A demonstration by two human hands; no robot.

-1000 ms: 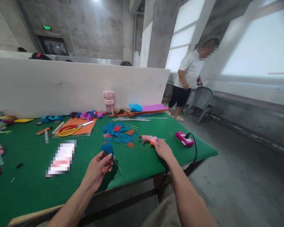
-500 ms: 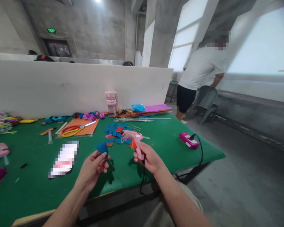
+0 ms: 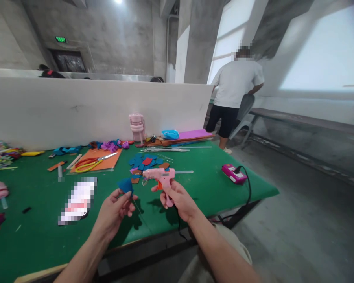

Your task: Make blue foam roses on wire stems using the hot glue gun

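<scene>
Rising off the counter since a second ago, the pink glue gun is now sitting in your right hand, whose fingers are wrapping around its handle. Your left hand is pinching a blue piece and a thin wire between its fingers, above the counter. Mostly blue scraps are lying beyond, and scissors are resting on an orange sheet.

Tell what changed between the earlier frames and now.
The right hand lifted the pink glue gun off the table and brought it leftward, nearer the left hand. The standing person turned their back to the camera. The left hand still pinches the blue piece; the scissors haven't moved.
</scene>
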